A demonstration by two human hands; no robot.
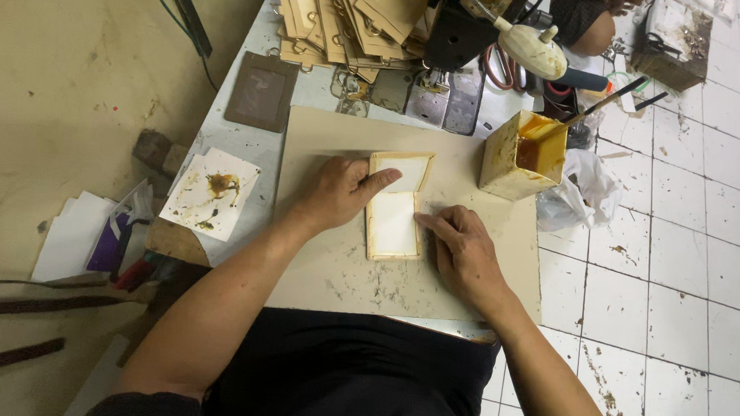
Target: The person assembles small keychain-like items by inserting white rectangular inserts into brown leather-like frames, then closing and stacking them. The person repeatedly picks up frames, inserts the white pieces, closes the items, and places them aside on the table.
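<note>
The folded card piece (396, 205) lies on the board (333, 265), long axis running away from the person. Left hand (337, 194) presses its left edge – fingers curled, thumb flat; right hand (462, 251) – fingers apparently together – pins its right edge.

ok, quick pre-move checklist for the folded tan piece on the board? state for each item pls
1. Folded tan piece lies flat on the beige board: ok.
2. Left hand holds the piece, thumb across its fold: ok.
3. Right hand presses its right edge with the fingertips: ok.
4. Glue box stands upright, apart from the piece, brush resting in it: ok.
5. Glue along the piece's edges, wet or dry: cannot tell.
6. Board free of old glue marks: not ok, dark specks and smears near the front edge.
</note>
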